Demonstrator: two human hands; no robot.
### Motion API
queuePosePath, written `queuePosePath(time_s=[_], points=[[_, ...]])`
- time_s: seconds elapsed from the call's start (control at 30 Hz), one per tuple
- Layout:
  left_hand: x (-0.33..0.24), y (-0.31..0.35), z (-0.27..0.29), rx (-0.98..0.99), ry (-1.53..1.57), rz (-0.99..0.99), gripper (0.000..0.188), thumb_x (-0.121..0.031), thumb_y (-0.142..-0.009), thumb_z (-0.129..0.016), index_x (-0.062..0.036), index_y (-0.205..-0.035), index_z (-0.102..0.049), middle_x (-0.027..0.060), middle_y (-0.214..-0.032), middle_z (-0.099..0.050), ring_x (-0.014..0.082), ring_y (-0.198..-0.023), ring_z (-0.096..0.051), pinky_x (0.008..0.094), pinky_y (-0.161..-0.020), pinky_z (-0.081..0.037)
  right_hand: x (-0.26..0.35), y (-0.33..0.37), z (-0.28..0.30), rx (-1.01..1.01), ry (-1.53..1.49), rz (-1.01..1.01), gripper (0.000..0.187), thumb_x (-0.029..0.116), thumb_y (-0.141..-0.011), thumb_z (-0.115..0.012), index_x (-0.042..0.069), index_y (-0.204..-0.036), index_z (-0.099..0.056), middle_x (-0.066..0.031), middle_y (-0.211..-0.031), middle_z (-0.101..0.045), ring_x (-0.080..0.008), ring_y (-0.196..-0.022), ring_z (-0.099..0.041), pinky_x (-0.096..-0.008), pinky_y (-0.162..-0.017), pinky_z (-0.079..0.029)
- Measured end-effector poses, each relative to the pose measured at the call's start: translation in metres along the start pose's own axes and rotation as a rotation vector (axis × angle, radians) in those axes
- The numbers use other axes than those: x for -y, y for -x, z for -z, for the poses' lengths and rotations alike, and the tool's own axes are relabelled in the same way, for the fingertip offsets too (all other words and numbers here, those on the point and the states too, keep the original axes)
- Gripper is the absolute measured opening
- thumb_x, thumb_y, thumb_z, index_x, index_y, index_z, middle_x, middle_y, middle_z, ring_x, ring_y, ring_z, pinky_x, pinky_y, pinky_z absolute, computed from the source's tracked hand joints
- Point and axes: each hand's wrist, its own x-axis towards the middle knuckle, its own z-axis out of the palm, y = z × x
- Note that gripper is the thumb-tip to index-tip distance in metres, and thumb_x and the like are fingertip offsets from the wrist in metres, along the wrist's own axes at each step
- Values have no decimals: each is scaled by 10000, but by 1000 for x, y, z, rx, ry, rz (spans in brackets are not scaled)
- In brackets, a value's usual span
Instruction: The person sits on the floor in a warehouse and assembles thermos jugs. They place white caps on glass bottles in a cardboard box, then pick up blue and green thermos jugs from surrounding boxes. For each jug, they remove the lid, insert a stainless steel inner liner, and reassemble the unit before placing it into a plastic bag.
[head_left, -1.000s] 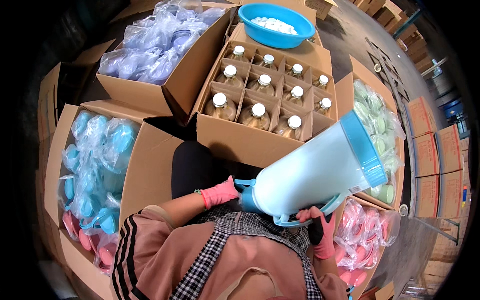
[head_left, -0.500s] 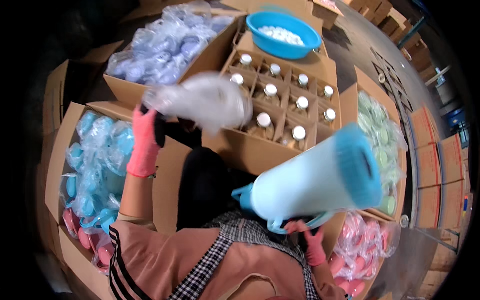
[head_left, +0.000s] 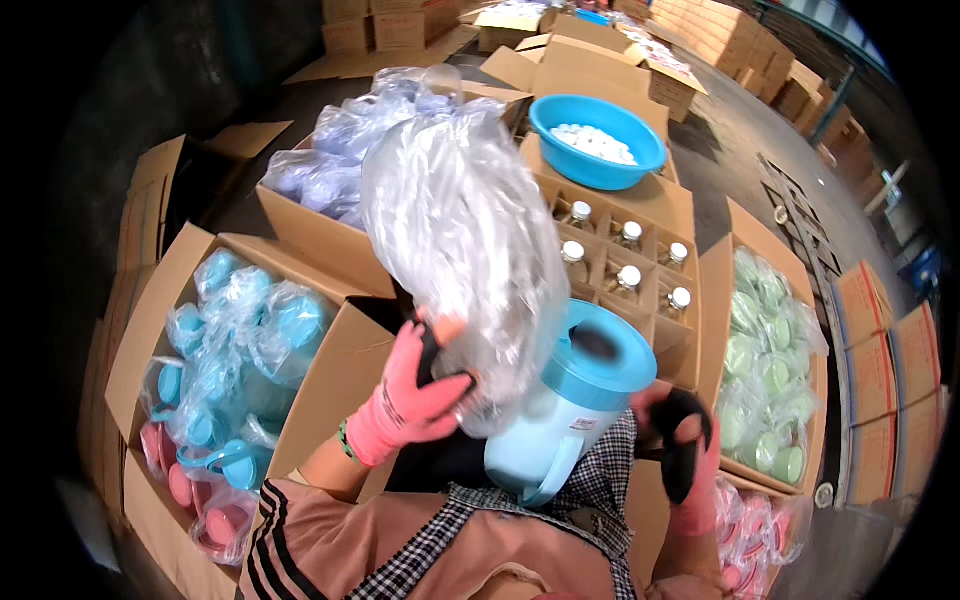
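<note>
My left hand (head_left: 410, 395), in a pink glove with a black palm, grips the lower part of a large, crumpled clear plastic bag (head_left: 460, 220). A light blue jug (head_left: 535, 450) with a darker blue wide end and a side handle rests tilted against my lap. Its wide end faces up and away, with a dark, blurred round patch on it. The bag overlaps the jug's left edge. Just right of the jug is my right hand (head_left: 690, 450), gloved the same way, its fingers bent and smeared by motion. Whether it touches the jug is unclear.
Open cartons surround me: bagged blue jugs (head_left: 225, 350) left, purple ones (head_left: 325, 180) behind, green ones (head_left: 765, 360) right, pink ones (head_left: 745, 530) lower right. Ahead stands a divided carton (head_left: 640, 335) of white-capped bottles. A blue basin (head_left: 560, 155) of white caps sits beyond it.
The bag has come right and nearer, now spread large before me. The jug has swung from lying sideways to wide end up. My right hand has moved up from the jug's handle.
</note>
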Motion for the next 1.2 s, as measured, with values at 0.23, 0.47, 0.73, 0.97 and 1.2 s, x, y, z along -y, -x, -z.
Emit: queuePosePath(time_s=[0.23,0.47,0.73,0.97,1.2], points=[[-23,-19,-6,256,101,-65,374,-171,-576,-721,-67,-914,-597,255,-1179,-424,355,-935,-479,436,-880,-363,69,-80,-78,-141,105,-194,338,135,-783,-602,-55,-1051,-524,-58,-935,-577,-96,-831,-510,-230,-740,-414],[19,-38,-2,-149,1085,928,665,-186,-727,-639,3,-1271,-307,133,-1241,-396,227,-1146,-391,348,-955,-325,50,-54,-58,226,464,449,316,66,-798,-517,-41,-1093,-480,-137,-1034,-550,-215,-968,-518,-313,-850,-392],[95,-133,-77,-367,1099,525,369,-193,-816,-549,-2,-1114,-442,90,-995,-530,166,-903,-519,299,-774,-437,48,-82,-9,419,1354,307,178,64,-700,-560,40,-876,-541,-128,-778,-496,-288,-741,-474,-362,-656,-391],[109,-28,-193,150,854,763,211,-166,-818,-536,-5,-954,-540,58,-822,-564,145,-795,-536,268,-699,-442,-105,-90,112,47,935,-163,266,229,-799,-537,-9,-911,-574,-212,-904,-582,-338,-851,-551,-411,-751,-421],[70,16,-111,2,1292,965,380,-93,-681,-657,10,-1012,-501,40,-814,-527,94,-712,-503,216,-650,-423,-62,37,40,-21,676,45,258,184,-750,-609,33,-956,-573,-118,-972,-564,-261,-916,-525,-343,-851,-394]])
